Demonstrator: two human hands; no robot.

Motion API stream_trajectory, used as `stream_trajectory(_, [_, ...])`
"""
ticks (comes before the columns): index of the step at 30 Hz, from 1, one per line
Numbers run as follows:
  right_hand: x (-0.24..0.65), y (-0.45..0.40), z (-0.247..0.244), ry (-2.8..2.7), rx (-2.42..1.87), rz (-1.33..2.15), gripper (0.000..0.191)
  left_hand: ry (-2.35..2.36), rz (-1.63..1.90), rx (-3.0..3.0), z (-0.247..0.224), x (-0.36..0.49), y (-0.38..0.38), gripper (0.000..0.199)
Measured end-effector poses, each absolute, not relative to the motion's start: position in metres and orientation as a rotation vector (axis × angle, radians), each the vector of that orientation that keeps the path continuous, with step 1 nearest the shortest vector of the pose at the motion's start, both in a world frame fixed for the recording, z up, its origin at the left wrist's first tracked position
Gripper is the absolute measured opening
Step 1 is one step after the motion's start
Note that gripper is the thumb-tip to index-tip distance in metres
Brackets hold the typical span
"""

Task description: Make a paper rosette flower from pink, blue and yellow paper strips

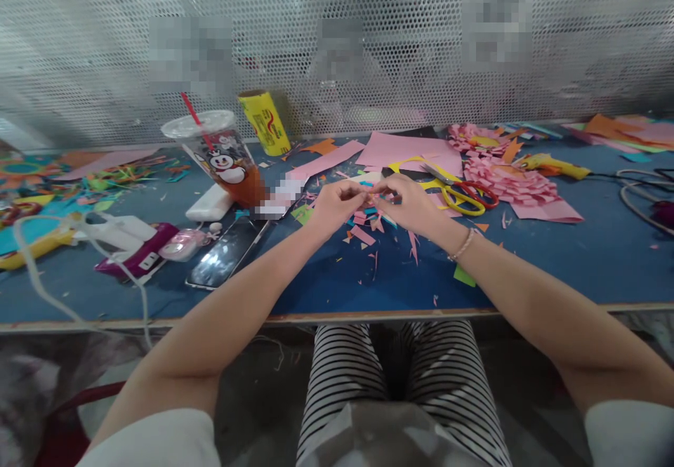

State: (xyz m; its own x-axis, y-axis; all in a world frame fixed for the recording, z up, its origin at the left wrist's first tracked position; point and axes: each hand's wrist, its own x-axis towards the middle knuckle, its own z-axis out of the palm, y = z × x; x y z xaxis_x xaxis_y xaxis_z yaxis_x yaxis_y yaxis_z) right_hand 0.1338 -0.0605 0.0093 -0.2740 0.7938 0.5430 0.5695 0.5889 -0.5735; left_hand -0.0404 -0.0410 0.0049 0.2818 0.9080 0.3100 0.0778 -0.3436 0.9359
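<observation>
My left hand and my right hand meet above the blue table, with thumbs and fingertips pinched together. Whatever sits between the fingertips is too small to make out. Pink paper scraps lie scattered beneath and in front of both hands. Just beyond my right hand are yellow-handled scissors and red-handled scissors. Pink paper sheets lie behind the hands. Two fringed pink paper flowers rest to the right.
At left stand a drink cup with a straw and a yellow roll. A phone, a purple-and-white power strip and cables lie nearer. A yellow glue gun is at right. A perforated metal panel rises behind.
</observation>
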Motion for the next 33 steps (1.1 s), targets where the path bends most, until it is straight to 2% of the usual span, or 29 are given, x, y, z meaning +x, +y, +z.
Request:
stream_trajectory(15, [0.128, -0.064, 0.017, -1.748, -1.094, 0.696, 0.01, 0.806, 1.154, 1.719, 0.001, -0.041, -0.041, 0.012])
stream_trajectory(20, [0.133, -0.064, 0.017, -1.817, -1.06, 0.586, 0.014, 0.752, 1.114, 1.487, 0.002, -0.038, -0.043, 0.016])
stream_trajectory(26, [0.139, -0.062, 0.017, -1.955, -1.047, 0.271, 0.012, 0.71, 1.068, 1.292, 0.008, -0.037, -0.047, 0.017])
stream_trajectory(33, [0.141, -0.06, 0.016, -2.013, -1.031, 0.135, 0.012, 0.756, 1.13, 1.561, 0.006, -0.038, -0.044, 0.016])
